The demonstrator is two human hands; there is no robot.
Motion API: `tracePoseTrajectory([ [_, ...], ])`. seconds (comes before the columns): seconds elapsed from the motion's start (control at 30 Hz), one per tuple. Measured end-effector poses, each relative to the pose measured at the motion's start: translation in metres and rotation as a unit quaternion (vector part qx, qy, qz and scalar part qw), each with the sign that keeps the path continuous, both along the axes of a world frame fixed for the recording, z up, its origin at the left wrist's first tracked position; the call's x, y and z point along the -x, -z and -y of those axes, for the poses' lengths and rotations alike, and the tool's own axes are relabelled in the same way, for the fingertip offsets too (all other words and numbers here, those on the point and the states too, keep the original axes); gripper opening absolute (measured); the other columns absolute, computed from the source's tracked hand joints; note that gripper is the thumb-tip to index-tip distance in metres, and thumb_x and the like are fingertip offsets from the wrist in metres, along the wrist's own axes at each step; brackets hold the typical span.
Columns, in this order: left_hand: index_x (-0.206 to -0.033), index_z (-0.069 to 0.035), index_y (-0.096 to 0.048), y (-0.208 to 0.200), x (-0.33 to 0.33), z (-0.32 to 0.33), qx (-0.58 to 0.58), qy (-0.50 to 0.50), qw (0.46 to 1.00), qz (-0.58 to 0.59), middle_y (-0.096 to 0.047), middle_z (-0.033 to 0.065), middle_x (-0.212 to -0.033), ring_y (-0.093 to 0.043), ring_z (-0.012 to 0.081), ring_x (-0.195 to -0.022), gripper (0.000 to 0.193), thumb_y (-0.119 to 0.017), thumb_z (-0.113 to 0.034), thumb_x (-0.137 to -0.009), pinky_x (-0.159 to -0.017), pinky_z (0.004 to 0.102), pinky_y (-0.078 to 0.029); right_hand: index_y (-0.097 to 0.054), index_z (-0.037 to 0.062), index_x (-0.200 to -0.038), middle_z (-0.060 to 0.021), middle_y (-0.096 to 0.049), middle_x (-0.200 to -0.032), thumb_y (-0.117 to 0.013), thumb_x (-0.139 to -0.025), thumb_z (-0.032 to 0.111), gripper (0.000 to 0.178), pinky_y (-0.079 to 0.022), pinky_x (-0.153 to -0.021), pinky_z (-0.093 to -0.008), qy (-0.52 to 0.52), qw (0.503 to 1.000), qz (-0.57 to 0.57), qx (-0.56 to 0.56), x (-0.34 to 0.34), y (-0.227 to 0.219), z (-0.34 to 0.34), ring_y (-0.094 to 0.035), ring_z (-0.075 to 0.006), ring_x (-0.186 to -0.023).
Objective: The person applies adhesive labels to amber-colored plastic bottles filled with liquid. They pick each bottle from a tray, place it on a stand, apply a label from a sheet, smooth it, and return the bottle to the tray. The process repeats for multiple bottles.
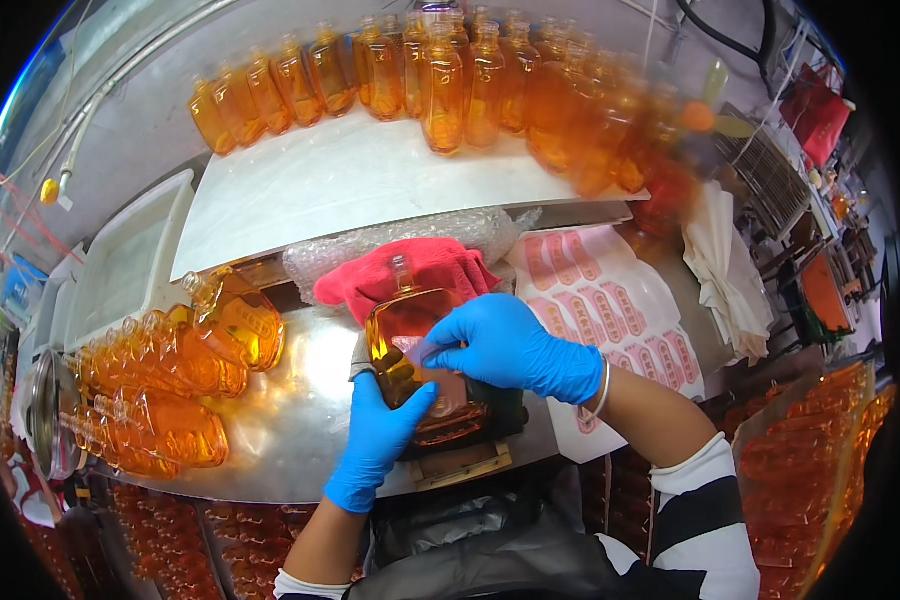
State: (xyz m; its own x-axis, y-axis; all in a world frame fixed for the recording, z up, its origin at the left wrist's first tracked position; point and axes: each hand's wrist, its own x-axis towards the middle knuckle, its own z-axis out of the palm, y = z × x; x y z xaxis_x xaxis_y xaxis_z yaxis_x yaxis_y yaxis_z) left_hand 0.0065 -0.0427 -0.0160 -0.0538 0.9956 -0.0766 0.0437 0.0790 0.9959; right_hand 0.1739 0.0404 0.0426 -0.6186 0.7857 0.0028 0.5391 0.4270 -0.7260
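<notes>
A flat amber glass bottle (447, 428) lies in front of me with its neck pointing away, on a dark support. My left hand (375, 440), in a blue glove, is closed on the bottle's left side, its thumb over the front face. My right hand (510, 350), also gloved, is bent over the bottle, with thumb and fingers pinched on a small pinkish label (418, 352) at the bottle's face. The label is partly hidden by the fingers. Beyond the bottle's neck is a bunched red cloth (400, 265).
Sheets of pink labels (610, 315) lie to the right. More amber bottles (185, 355) lean in rows at the left. Several stand on a white raised board (370, 178) at the back. Bubble wrap (320, 262) lies along its edge, near a white tray (140, 250).
</notes>
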Motion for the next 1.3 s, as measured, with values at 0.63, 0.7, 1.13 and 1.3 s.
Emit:
tracePoseTrajectory([
  [0.63,-0.111,0.000,-0.048,-0.013,0.006,-0.056,0.082,-0.068,0.991,0.085,-0.059,0.0099,-0.102,-0.059,0.0166,-0.087,0.044,-0.069,-0.022,-0.079,-0.072,0.0285,-0.051,-0.042,0.0070,-0.066,0.0005,-0.040,-0.061,-0.078,-0.070,0.029,0.043,-0.036,-0.050,-0.0256,0.357,0.883,-0.243,0.181,0.004,0.066,0.070,-0.037,-0.0076,-0.056],
  [0.7,-0.112,0.000,-0.048,-0.013,0.005,-0.057,0.081,-0.069,0.990,0.095,-0.059,0.0104,-0.102,-0.059,0.0166,-0.087,0.045,-0.069,-0.021,-0.079,-0.072,0.0285,-0.051,-0.042,0.0070,-0.066,0.0007,-0.040,-0.061,-0.078,-0.070,0.028,0.042,-0.037,-0.050,-0.0255,0.357,0.884,-0.246,0.176,0.005,0.066,0.070,-0.038,-0.0077,-0.056],
  [1.13,-0.113,0.002,-0.047,-0.013,0.006,-0.052,0.069,-0.060,0.992,0.085,-0.059,0.0110,-0.103,-0.059,0.0170,-0.089,0.049,-0.072,-0.018,-0.076,-0.076,0.0288,-0.050,-0.043,0.0070,-0.068,-0.0002,-0.042,-0.062,-0.079,-0.068,0.028,0.042,-0.038,-0.051,-0.0247,0.350,0.888,-0.235,0.184,0.003,0.065,0.071,-0.040,-0.0074,-0.058],
  [1.3,-0.113,0.002,-0.047,-0.010,0.005,-0.053,0.065,-0.055,0.993,0.086,-0.059,0.0107,-0.101,-0.059,0.0170,-0.088,0.049,-0.072,-0.019,-0.076,-0.076,0.0292,-0.050,-0.044,0.0068,-0.067,0.0008,-0.041,-0.060,-0.079,-0.069,0.029,0.041,-0.038,-0.052,-0.0246,0.343,0.891,-0.233,0.188,0.001,0.065,0.070,-0.039,-0.0070,-0.057],
])
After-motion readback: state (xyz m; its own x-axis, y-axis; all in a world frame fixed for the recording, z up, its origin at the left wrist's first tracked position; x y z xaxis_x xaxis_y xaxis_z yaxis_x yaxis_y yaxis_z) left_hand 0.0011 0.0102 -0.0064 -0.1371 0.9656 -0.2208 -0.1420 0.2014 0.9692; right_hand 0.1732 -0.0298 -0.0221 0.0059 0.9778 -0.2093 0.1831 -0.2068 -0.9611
